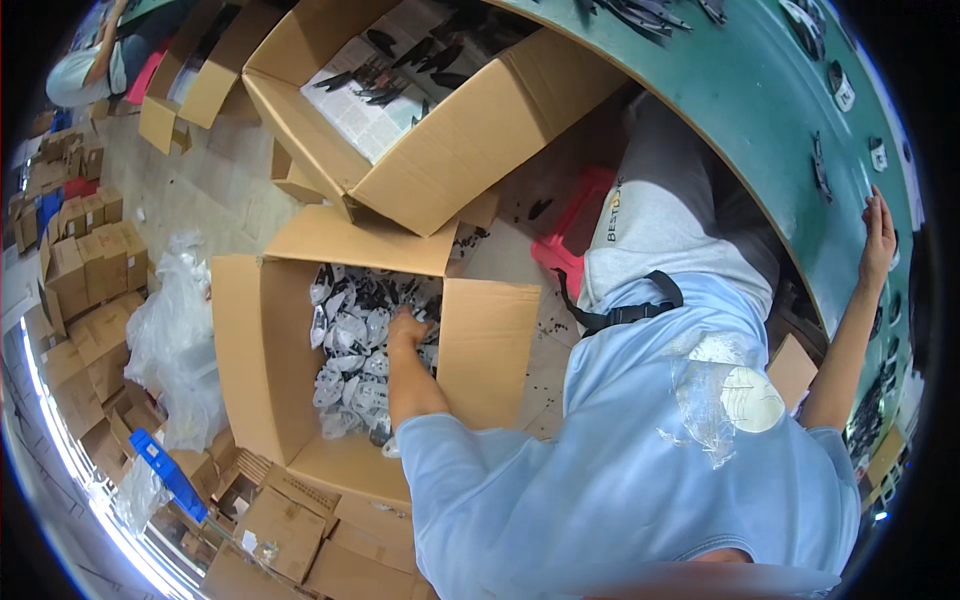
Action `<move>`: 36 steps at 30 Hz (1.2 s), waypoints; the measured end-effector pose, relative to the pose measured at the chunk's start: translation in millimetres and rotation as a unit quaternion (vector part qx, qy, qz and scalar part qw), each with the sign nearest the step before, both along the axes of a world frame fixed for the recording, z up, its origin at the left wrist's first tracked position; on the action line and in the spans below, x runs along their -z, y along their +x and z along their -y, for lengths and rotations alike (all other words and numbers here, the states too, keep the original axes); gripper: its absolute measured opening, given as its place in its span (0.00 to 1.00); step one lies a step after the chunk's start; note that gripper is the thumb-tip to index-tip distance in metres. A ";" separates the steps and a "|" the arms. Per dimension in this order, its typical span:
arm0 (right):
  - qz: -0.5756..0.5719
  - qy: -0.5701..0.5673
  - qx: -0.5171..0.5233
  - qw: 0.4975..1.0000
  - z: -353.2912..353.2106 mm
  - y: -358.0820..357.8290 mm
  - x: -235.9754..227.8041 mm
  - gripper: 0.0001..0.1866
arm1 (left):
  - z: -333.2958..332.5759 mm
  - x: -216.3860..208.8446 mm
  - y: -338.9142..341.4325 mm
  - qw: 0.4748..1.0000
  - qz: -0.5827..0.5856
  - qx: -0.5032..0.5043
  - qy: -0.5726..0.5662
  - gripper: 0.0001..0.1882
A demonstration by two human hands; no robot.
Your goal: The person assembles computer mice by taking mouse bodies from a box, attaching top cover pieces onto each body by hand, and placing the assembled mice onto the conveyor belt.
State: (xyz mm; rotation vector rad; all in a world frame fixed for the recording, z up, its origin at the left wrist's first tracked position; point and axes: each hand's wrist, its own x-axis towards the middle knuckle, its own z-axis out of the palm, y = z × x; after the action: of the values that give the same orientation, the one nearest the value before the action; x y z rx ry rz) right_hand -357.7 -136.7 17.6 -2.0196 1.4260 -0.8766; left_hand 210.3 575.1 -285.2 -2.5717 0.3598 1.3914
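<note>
My left hand (408, 328) reaches down into an open cardboard box (250, 360) on the floor. Its fingers are buried among several small clear bags of dark parts (350, 360), so I cannot tell whether it grips one. My right hand (878, 235) lies flat with fingers spread on the edge of a green table (760, 90) at the right, holding nothing. I am bent over the box in a light blue shirt, with a crumpled clear bag lying against the shirt.
A second open box (450, 160), lined with newspaper, holds loose dark parts behind the first. A red stool (575, 225) stands under the table. White plastic bags (175, 340), a blue crate (170, 475) and stacked small cartons (85, 270) fill the left. Another person (90, 65) sits at top left.
</note>
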 end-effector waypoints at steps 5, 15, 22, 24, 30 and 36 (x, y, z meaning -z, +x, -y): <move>-0.045 0.021 -0.012 0.999 -19.2 -21.4 -1.2 0.22 | 11.6 -1.1 -12.8 0.993 -0.042 0.074 0.084 0.51; -0.132 0.018 0.097 0.986 -89.8 -2.8 -36.4 0.21 | 78.4 105.2 -6.3 0.935 -0.152 0.322 -0.003 0.41; 0.006 0.021 0.030 0.999 -117.4 24.2 -35.6 0.15 | 458.2 84.5 -130.6 0.722 -0.292 0.477 -0.407 0.42; -0.006 -0.035 0.112 0.993 -133.3 -23.7 -43.1 0.15 | 490.4 81.3 -109.3 0.689 -0.332 0.462 -0.449 0.42; -0.115 -0.101 0.307 0.939 -97.3 -128.6 -58.8 0.14 | 516.9 67.5 -45.4 0.651 -0.434 0.307 -0.541 0.42; -0.206 -0.143 0.079 0.965 -38.5 -105.3 -32.9 0.13 | 402.6 -64.4 89.3 0.663 -0.413 0.074 -0.619 0.43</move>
State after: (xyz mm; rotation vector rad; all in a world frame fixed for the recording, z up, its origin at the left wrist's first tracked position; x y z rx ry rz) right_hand -463.0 -98.3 50.6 -2.4386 1.7908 -0.7921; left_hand 299.6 172.5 -220.8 -2.0690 2.2739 2.8064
